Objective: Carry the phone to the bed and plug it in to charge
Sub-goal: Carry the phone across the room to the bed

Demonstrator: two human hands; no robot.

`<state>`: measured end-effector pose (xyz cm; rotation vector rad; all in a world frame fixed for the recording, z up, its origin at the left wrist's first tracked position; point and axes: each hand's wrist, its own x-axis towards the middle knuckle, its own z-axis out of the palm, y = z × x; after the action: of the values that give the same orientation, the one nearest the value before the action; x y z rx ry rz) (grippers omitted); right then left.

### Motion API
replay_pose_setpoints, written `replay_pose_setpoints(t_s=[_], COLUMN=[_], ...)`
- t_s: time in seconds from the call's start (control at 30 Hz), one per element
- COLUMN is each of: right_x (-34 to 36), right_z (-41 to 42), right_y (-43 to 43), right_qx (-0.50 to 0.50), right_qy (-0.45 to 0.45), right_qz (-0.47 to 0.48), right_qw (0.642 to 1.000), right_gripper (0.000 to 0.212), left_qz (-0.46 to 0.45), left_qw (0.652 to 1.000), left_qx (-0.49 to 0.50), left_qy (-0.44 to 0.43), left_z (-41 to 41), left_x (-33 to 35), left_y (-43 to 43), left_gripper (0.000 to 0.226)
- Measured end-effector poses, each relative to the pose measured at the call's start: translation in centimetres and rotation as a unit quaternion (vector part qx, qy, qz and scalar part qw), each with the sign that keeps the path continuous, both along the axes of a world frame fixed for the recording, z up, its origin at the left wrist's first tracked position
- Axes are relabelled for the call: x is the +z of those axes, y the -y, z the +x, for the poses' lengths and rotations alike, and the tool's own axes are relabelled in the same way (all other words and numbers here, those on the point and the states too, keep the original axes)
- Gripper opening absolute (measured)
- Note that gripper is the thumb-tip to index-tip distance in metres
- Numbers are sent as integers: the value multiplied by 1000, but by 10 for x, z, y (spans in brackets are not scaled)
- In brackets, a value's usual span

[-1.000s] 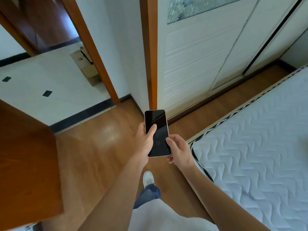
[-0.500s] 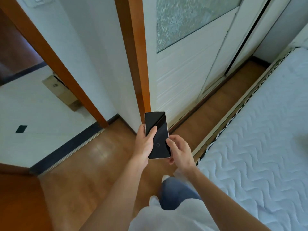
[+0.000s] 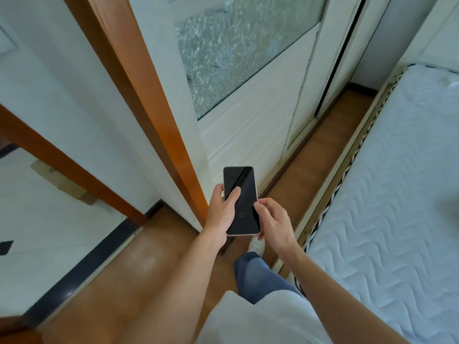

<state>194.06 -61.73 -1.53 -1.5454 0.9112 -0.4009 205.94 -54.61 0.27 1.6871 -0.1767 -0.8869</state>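
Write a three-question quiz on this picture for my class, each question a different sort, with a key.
1. True or false: the phone screen is dark.
2. Which hand wraps the phone's side with its thumb across the glass? A left hand B right hand
3. Fill in: the bed lies to the person's ____.

Key: 1 true. 2 A; the right hand only touches the phone's lower right edge. 3 right.

Pretty bright, soft daylight, no harsh shadows. Glare streaks across the phone (image 3: pixel 241 199) screen, and beyond it the door frame (image 3: pixel 139 95) bows from wide-angle distortion. Slightly soft overall.
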Motion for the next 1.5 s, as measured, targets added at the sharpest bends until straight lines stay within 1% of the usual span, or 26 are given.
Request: replay_pose_setpoints(t_s=[0.13,0.33,0.57,0.7,0.83,1.0,1.17,1.27,1.3,1.43,1.5], right_x=[-7,-11,-4,-2,-1,-2,-4,-5,-5,-7,-7], right_z=[24,56,58,44,29,14,6,6,7,14,20], right_y=[54,157,268,309,342,377,412,440,452,500,526], right_qx=[-16,-53,-111,-153,-192,-241,-278,-306,-316,-349,-364], right_qy=[12,9,0,1,3,8,-4,-1,-2,-2,-5], right_qz=[14,26,13,10,12,22,40,36,34,33,35], right_qw=[1000,998,994,988,981,970,960,951,948,937,931], right_gripper=[22,24,23,21,24,24,17,23,25,27,33], left_qz=[8,23,36,35,30,18,12,14,13,14,12], left_qw=[1000,998,992,986,980,972,966,958,955,945,940], left_qx=[-21,-50,-119,-160,-197,-235,-258,-284,-292,-319,-329], left_qy=[2,7,6,13,12,-1,-20,-49,-57,-75,-86], left_z=[27,63,66,58,47,35,27,23,23,27,31], left_x=[0,2,11,14,13,8,3,0,1,-2,-1], left_y=[60,171,297,351,396,443,494,528,540,598,630], left_gripper=[26,24,27,28,30,29,22,9,8,21,23])
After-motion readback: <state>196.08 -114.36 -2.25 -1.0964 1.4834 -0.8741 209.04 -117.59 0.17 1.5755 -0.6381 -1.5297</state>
